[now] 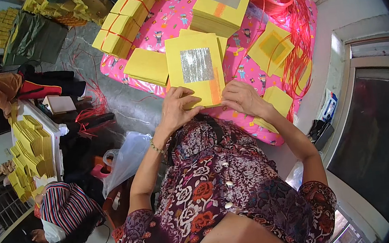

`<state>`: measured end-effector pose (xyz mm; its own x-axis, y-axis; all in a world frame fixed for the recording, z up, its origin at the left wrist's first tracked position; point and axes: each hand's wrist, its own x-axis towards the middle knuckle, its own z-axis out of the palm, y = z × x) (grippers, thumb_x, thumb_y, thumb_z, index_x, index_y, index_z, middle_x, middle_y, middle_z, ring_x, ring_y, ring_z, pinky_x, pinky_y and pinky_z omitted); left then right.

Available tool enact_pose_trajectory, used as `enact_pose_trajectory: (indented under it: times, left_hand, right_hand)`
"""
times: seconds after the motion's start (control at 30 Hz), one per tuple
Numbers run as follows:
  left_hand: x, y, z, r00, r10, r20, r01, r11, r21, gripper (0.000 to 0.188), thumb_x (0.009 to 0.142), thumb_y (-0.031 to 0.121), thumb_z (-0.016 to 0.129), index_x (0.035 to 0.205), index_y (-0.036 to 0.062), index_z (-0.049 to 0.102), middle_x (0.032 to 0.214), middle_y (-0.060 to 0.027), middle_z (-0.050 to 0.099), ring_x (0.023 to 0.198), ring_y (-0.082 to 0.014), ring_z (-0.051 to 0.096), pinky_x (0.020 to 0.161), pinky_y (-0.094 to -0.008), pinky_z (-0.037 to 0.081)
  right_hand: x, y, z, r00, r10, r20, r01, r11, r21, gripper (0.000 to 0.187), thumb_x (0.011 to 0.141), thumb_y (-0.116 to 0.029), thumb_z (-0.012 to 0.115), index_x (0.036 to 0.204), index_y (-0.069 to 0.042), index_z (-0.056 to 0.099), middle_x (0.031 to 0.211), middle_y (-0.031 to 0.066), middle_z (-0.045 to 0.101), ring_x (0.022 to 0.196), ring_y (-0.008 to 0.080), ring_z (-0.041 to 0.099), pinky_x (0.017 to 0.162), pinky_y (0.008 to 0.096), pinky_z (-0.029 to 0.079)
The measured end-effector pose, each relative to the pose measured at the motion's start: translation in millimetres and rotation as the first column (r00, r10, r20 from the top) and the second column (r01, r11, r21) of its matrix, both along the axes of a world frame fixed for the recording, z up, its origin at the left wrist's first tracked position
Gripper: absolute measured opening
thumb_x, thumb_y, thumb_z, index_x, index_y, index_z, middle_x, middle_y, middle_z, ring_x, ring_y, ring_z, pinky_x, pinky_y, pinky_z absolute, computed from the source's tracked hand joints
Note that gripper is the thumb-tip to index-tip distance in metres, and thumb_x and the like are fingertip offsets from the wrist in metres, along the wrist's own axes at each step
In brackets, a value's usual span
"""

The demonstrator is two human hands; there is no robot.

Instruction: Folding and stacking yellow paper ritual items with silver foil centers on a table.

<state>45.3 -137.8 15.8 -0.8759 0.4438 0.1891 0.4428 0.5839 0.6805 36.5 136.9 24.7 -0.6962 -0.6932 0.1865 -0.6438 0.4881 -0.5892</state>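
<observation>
the left hand [177, 109] grips the near left edge of a stack of yellow paper sheets [196, 70], fingers curled over the top sheet and thumb out of sight beneath. the right hand [242, 97] grips the near right corner of the same stack, fingers bent down onto it; the fingertips are hidden against the paper. the stack lies at the near edge of a pink patterned table cover [176, 14], directly ahead of the person's chest. its top sheet carries a silver foil square [197, 65] and an orange strip along the right side. how thick the stack is cannot be told, as the hands cover its near edge.

just left of it sits a plain yellow pile [148, 65]. further back stands a taller pile [222, 4] with a grey square on top. tied bundles [117, 33] lie at the far left of the cover. red plastic string [290, 27] sprawls to the right, partly covering another pile [271, 46]. a second person in a striped top [66, 205] sits at lower left, mostly cut off by the dark rim.
</observation>
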Motion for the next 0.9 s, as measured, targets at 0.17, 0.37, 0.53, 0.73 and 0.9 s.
enact_pose_trajectory:
  times: [0.17, 0.37, 0.53, 0.73, 0.9]
  left_hand:
    - [-1, 0, 1, 0.999, 0.016, 0.044, -0.017, 1.0, 0.018, 0.019, 0.071, 0.027, 0.08, 0.084, 0.0129, 0.077, 0.098, -0.0043, 0.066, 0.094, -0.0233, 0.058, 0.081, -0.0359, 0.05]
    - [-1, 1, -1, 0.998, 0.028, 0.05, -0.03, 0.999, 0.038, 0.019, 0.071, 0.027, 0.08, 0.083, 0.0121, 0.077, 0.097, -0.0045, 0.066, 0.093, -0.0232, 0.058, 0.08, -0.0359, 0.049]
    - [-2, 2, 4, 0.999, 0.02, 0.028, -0.021, 0.999, 0.035, 0.023, 0.068, 0.025, 0.084, 0.086, 0.013, 0.077, 0.099, -0.0041, 0.065, 0.092, -0.0223, 0.059, 0.078, -0.0351, 0.05]
    - [-4, 4, 8, 0.996, -0.032, 0.079, 0.035, 0.999, -0.027, 0.032, 0.065, 0.026, 0.085, 0.093, 0.0132, 0.074, 0.103, -0.0049, 0.06, 0.1, -0.0256, 0.053, 0.088, -0.0384, 0.045]
    - [-2, 6, 4, 0.993, -0.001, 0.118, 0.001, 1.0, 0.001, 0.033, 0.064, 0.025, 0.086, 0.092, 0.0133, 0.074, 0.102, -0.0046, 0.059, 0.1, -0.0263, 0.052, 0.089, -0.0387, 0.042]
  right_hand:
    - [-5, -1, 4, 0.991, -0.033, 0.129, 0.04, 0.998, -0.055, 0.014, 0.083, -0.015, 0.068, 0.083, -0.003, 0.061, 0.083, 0.0094, 0.059, 0.084, 0.0293, 0.057, 0.073, 0.0399, 0.048]
    - [-10, 0, 5, 0.966, -0.06, 0.253, 0.086, 0.992, -0.092, 0.015, 0.084, -0.016, 0.067, 0.081, -0.002, 0.063, 0.081, 0.0091, 0.061, 0.083, 0.0284, 0.058, 0.073, 0.0395, 0.048]
    - [-12, 4, -1, 0.932, -0.057, 0.359, 0.115, 0.983, -0.142, 0.015, 0.083, -0.016, 0.069, 0.08, -0.002, 0.063, 0.081, 0.009, 0.062, 0.083, 0.0274, 0.059, 0.074, 0.0386, 0.048]
    - [-18, 4, 0, 0.92, -0.033, 0.389, 0.089, 0.988, -0.126, 0.015, 0.083, -0.015, 0.069, 0.081, -0.001, 0.065, 0.08, 0.009, 0.063, 0.083, 0.0271, 0.059, 0.075, 0.0385, 0.048]
    - [-21, 6, -5, 0.913, -0.024, 0.407, 0.088, 0.986, -0.139, 0.016, 0.083, -0.016, 0.069, 0.08, -0.001, 0.065, 0.079, 0.0098, 0.063, 0.082, 0.0273, 0.06, 0.075, 0.0386, 0.047]
